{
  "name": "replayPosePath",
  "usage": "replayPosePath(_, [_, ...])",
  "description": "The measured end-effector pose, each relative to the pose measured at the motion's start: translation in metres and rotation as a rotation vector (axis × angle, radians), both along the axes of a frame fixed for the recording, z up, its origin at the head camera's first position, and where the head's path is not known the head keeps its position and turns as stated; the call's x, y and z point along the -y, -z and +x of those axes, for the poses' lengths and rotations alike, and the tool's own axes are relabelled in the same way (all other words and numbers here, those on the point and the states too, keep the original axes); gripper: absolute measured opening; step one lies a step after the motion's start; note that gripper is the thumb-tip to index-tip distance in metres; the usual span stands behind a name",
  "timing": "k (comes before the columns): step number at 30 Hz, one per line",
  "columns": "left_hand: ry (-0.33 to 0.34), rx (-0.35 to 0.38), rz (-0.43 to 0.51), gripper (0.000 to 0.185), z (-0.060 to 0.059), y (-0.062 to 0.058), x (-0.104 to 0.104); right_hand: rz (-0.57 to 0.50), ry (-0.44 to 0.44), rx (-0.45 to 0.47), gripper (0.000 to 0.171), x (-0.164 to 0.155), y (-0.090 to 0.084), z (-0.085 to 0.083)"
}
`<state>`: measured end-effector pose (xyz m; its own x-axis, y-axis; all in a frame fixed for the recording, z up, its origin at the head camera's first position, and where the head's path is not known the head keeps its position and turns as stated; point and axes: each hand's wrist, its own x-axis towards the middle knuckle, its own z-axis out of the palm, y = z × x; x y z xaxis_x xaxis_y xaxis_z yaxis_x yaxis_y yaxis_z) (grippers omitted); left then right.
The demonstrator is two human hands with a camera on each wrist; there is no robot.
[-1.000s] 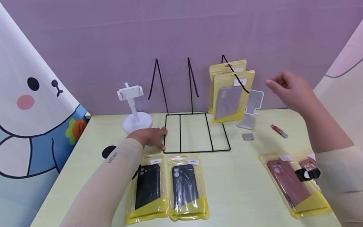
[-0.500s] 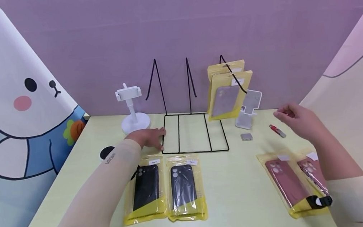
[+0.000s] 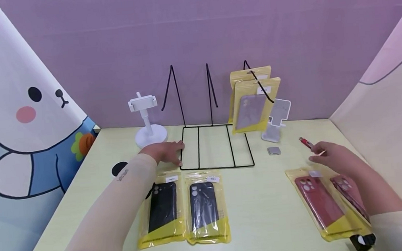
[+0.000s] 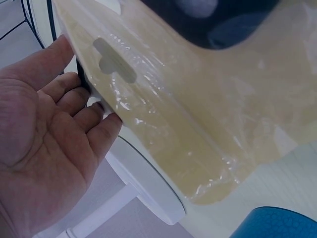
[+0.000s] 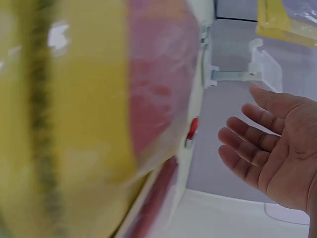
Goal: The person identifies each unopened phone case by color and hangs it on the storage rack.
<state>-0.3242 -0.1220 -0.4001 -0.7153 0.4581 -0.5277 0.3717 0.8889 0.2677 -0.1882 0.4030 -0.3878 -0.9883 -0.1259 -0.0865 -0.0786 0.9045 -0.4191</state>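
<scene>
Here, red case packet lengthwise toward rack.

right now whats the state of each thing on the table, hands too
left hand: open, flat on the table, fingers at the wire rack's front left corner
right hand: open, over the red cases, holds nothing
wire rack: upright, two packets hang on its right hook
hanging packets: sealed, on the hook
black cases: bagged, flat, side by side
red cases: bagged, flat, overlapping
white phone stand: upright, empty
</scene>
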Motion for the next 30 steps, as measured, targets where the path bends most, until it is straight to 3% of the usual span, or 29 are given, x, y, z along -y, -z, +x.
replayPosePath(7, [0.0, 0.003, 0.007, 0.086, -0.002, 0.003, 0.001, 0.033, -0.04, 0.133, 0.052, -0.003, 0.018, 0.004])
replayPosePath(15, [0.001, 0.005, 0.008, 0.085, -0.002, 0.002, 0.001, 0.183, -0.091, 0.096, 0.038, 0.006, 0.029, -0.002])
replayPosePath(30, [-0.008, 0.008, 0.011, 0.085, -0.002, 0.003, 0.001, 0.186, -0.11, 0.109, 0.007, 0.004, 0.037, -0.01])
